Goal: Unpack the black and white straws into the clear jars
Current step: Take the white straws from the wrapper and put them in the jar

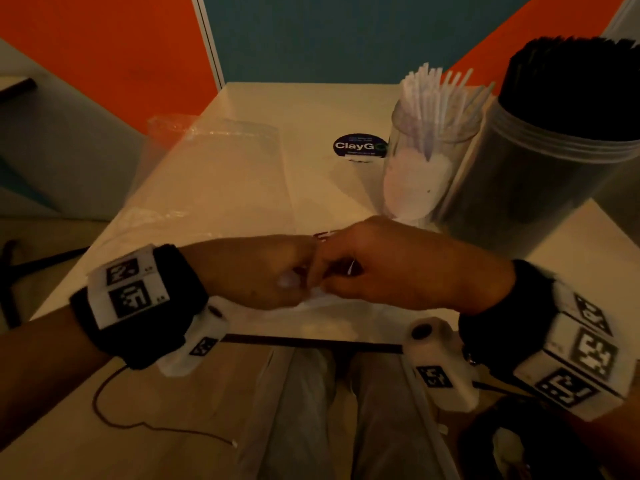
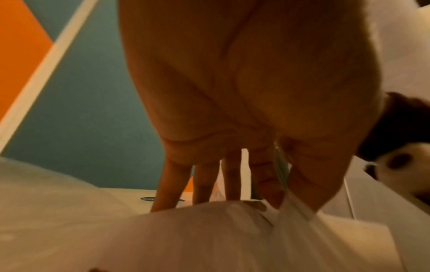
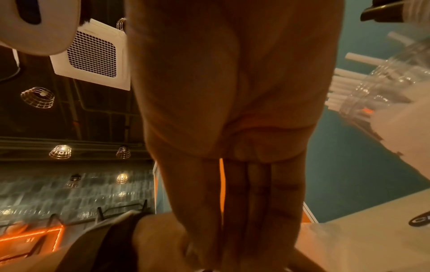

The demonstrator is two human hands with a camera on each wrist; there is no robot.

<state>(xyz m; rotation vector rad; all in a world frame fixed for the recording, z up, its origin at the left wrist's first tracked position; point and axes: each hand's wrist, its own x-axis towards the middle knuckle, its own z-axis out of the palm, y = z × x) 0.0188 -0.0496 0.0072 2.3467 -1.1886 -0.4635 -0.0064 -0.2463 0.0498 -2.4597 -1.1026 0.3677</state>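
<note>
My left hand (image 1: 299, 273) and right hand (image 1: 327, 268) meet knuckle to knuckle over the table's near edge. Between them they pinch the edge of a thin clear plastic bag (image 1: 320, 294). In the left wrist view my left hand (image 2: 279, 187) pinches the bag (image 2: 209, 237) between thumb and forefinger. My right hand (image 3: 244, 211) points its fingers down beside the left hand (image 3: 158, 244). At the right stand two clear jars: a narrow jar (image 1: 420, 168) with white straws (image 1: 433, 95), and a wide jar (image 1: 554, 181) packed with black straws (image 1: 581, 88). What the bag holds is hidden.
Crumpled clear plastic wrap (image 1: 221, 171) lies flat across the left half of the white table (image 1: 311, 105). A dark round sticker (image 1: 360, 146) sits beside the narrow jar. The orange and teal partition wall (image 1: 346, 36) stands behind the table. My knees are below the table's near edge.
</note>
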